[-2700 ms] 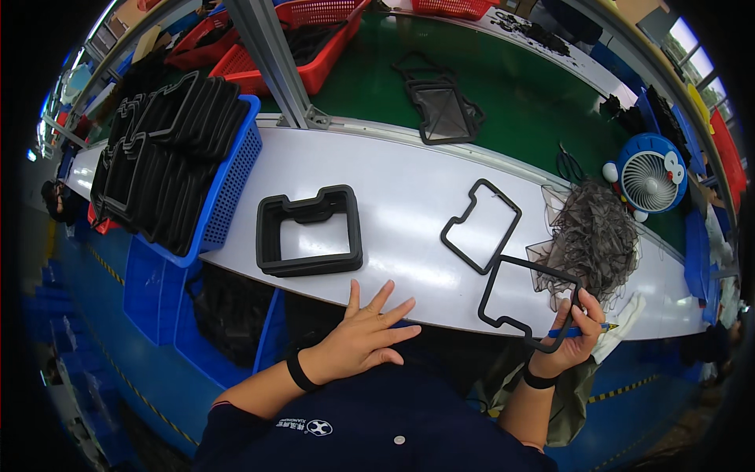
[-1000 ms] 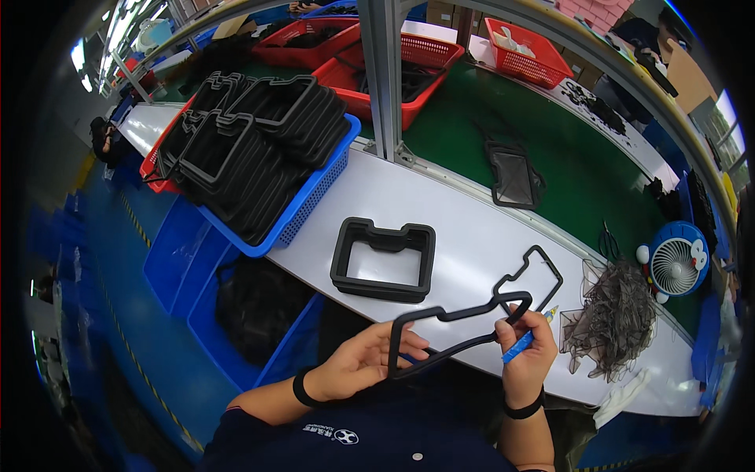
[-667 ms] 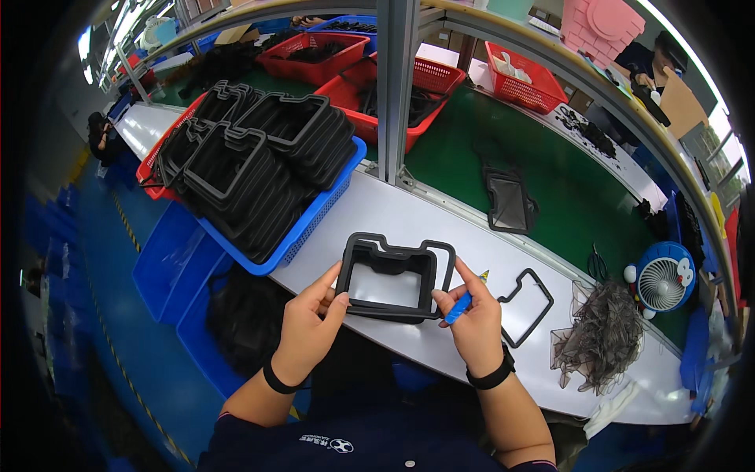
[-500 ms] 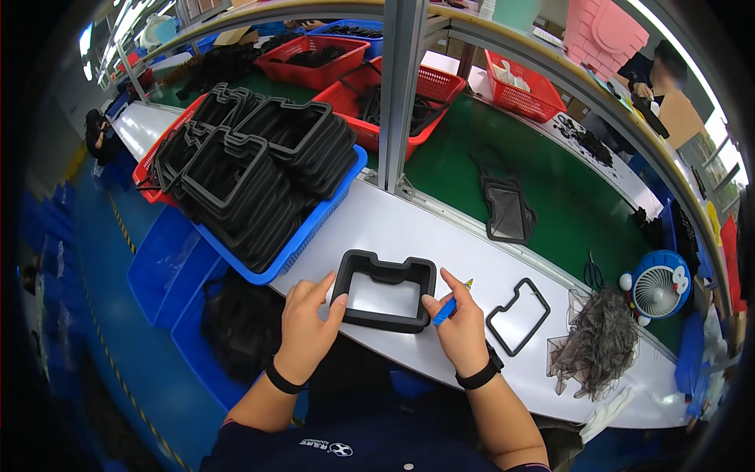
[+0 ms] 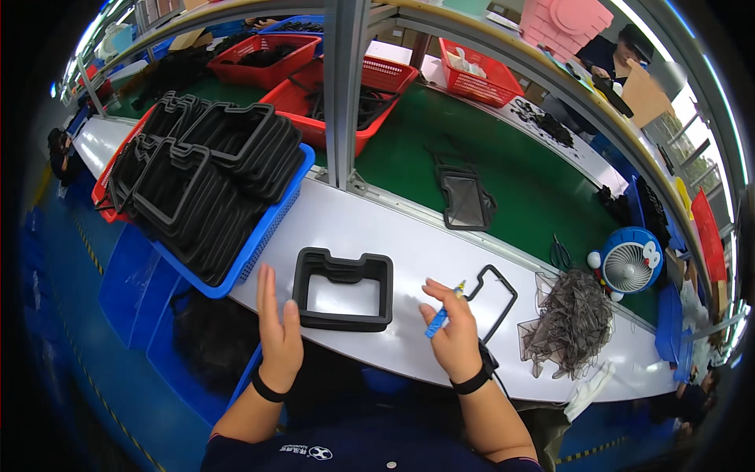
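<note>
- Presently, a thick black frame (image 5: 344, 288) is found lying flat on the white bench top (image 5: 409, 236), between the two hands and apart from both
- Left hand (image 5: 277, 334): fingers extended and together, palm turned inward, nothing held; it is placed just beside the frame's left edge
- Right hand (image 5: 454, 334): loosely curled, a small blue tool (image 5: 440, 316) with a yellowish tip pinched between thumb and fingers; no part of the frame is gripped
- Thin black gasket loop (image 5: 491, 297): laid on the bench just right of the right hand, partly covered by it
- Blue crate (image 5: 263, 236) stacked with further black frames: set at the left, near the left hand
- Tangle of dark trimmings (image 5: 570, 318) on a clear bag, a small blue fan (image 5: 629, 267) and scissors (image 5: 561, 256): grouped at the right
- Risk, judged: the frame could be nudged off the near edge by a careless sweep of the open left hand; the soft rim could be nicked by the tool tip if pressed at an angle
- Not made out: the tool's working end, too small to tell; the near lower corner of the gasket loop, hidden behind the right hand; the crate's lower layers
</note>
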`<state>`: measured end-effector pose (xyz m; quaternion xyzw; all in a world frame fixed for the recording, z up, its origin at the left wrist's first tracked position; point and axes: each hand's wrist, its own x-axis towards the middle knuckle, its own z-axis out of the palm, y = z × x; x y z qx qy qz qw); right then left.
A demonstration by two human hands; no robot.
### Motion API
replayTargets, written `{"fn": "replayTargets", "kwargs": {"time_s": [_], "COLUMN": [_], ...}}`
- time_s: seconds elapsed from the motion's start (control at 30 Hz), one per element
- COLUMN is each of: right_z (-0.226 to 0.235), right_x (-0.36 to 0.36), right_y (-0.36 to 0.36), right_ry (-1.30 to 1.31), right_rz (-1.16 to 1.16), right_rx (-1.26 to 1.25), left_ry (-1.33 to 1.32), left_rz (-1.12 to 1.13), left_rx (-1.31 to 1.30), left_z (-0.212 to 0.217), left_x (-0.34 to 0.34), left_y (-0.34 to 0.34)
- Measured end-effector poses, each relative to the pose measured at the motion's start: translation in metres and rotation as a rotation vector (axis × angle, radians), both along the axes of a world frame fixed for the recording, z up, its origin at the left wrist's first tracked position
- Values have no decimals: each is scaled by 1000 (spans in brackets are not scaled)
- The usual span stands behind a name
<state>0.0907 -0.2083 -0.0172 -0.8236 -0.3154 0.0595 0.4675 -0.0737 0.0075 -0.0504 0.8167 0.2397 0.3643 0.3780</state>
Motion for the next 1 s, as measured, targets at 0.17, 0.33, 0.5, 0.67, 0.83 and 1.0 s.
{"fn": "replayTargets", "kwargs": {"time_s": [0.17,0.33,0.5,0.67,0.83,1.0], "right_z": [-20,-40,-6,1,-13,-19], "right_x": [14,10,-35,-30,-44,-47], "right_y": [-77,-95,-82,-99,-105,-101], "right_ry": [-378,-218,325,-51,-17,-122], "right_rz": [-145,-211,-25,-25,-24,-36], "right_rx": [-388,-316,121,64,164,218], "left_ry": [-202,252,142,121,105,136], "left_rz": [-393,-846,-860,-629,-628,-643], "left_rx": [-187,-672,-1336,-1521,-1522,-1484], "left_z": [5,9,-10,-9,-12,-13], "left_x": [-35,7,50,60,63,64], "left_y": [-33,-98,-142,-137,-141,-139]}}
